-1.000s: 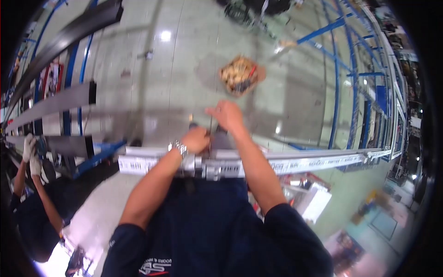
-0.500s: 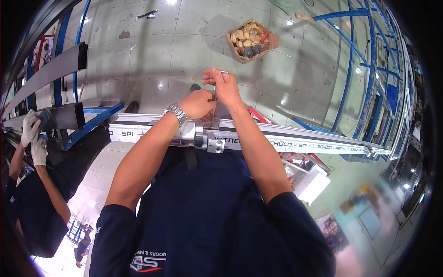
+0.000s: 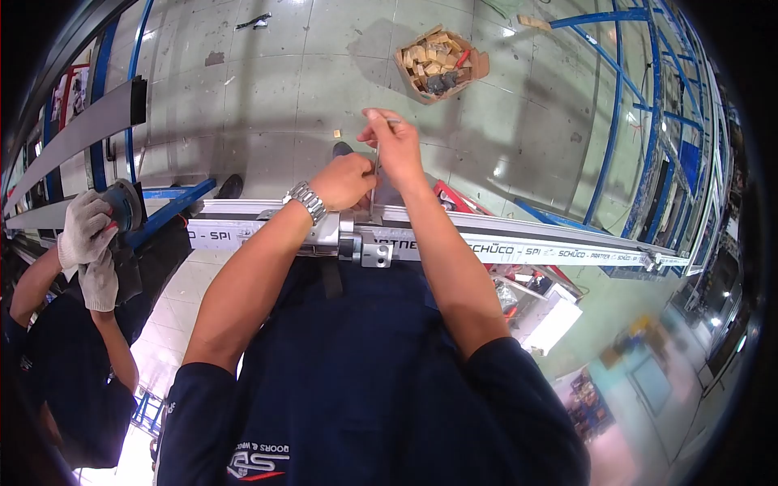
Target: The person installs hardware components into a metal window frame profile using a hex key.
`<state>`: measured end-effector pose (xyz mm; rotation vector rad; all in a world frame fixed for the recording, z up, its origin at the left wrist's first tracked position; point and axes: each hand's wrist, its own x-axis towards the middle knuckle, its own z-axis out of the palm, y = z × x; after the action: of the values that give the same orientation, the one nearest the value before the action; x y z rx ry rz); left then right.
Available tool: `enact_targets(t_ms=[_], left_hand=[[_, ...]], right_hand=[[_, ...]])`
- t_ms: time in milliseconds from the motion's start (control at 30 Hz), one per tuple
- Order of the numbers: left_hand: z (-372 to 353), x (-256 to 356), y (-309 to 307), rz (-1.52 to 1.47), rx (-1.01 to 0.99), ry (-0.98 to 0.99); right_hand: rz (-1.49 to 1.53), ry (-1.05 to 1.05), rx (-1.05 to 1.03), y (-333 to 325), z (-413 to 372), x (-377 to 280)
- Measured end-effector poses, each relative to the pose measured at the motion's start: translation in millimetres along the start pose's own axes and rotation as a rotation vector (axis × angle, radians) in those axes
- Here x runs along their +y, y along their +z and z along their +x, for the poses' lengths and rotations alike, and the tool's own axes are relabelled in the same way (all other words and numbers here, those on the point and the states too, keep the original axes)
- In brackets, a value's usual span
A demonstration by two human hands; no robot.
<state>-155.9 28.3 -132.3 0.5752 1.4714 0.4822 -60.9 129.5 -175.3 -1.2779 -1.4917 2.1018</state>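
While the right hand [image 3: 395,150] bends its fingers around a thin metal rod [image 3: 377,156] at upper centre, the rod's length runs down toward a printed white rail [image 3: 523,253]; the left hand [image 3: 342,183], grip unclear, sits nearer the rail.

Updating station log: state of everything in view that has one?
Left hand: curled, contents hidden
Right hand: loosely holding thin metal rod
Watch: fastened
Cardboard box: open, wood blocks inside
Printed profile: set across person's front
Power tool: in co-worker's gloved hands; running unclear
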Motion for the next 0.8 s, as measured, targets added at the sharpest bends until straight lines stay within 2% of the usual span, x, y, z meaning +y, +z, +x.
enact_targets(t_ms=[100,233,433,533,633,767,800], left_hand=[[-4.3,9.5,-1.0,-0.065,0.001,0.031],[-9.2,5.9,2.4,-0.107,-0.035,0.026],[-12.6,8.4,0.9,-0.072,-0.024,-0.012],[-15.5,11.4,0.0,-0.018,-0.028,0.016],[-14.1,8.6,1.8,-0.049,-0.007,0.057],[-12.3,2.4,2.4,-0.095,0.011,0.049],[-15.5,2.6,1.4,-0.017,0.010,0.129]], right_hand=[[0.197,0.034,-0.015,-14.2,2.4,-6.0],[0.170,0.066,-0.143,-20.3,-4.4,-7.3],[0.343,0.157,-0.243,-27.9,-11.5,-13.3],[0.496,0.244,-0.314,-32.1,-9.3,-12.4],[0.818,0.390,-0.482,-38.3,-2.5,-3.7],[0.762,0.394,-0.464,-32.6,-7.6,-6.8],[0.706,0.347,-0.463,-27.7,-11.6,-9.7]])
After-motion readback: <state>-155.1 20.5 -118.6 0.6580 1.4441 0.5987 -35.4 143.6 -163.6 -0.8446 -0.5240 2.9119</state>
